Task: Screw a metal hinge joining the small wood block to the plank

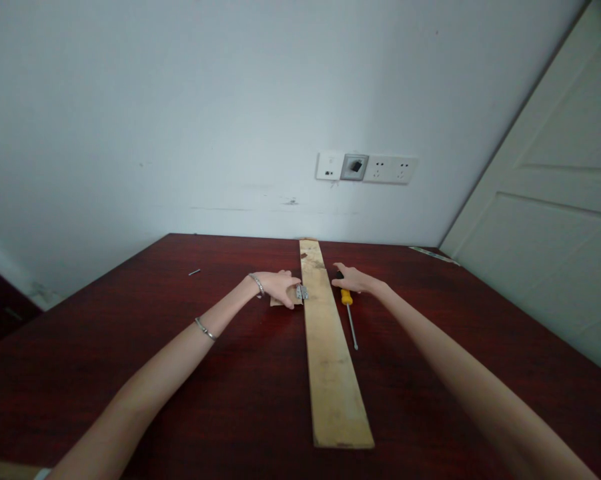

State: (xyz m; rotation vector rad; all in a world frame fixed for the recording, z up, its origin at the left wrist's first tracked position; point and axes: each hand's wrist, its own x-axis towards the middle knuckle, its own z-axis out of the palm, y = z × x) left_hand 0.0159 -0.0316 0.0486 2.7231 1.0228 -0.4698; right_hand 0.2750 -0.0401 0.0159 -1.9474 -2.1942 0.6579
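Observation:
A long pale wooden plank (329, 347) lies on the dark red table, running away from me. Against its left side is a small wooden piece (279, 302), partly covered by my left hand (279, 287), which grips it from above. A metal hinge (301, 292) spans the joint between the two boards, right by my left fingertips. Right of the plank, my right hand (353, 279) is around the black-and-yellow handle of a screwdriver (347, 299). Its shaft points back towards me, and part of the handle is hidden under the fingers.
A small metal screw or nail (194, 272) lies on the table (220, 373) at the left. A flat strip (434, 255) rests near the far right edge. Behind stands a white wall with sockets (389, 169), and a pale door (555, 213) is at the right.

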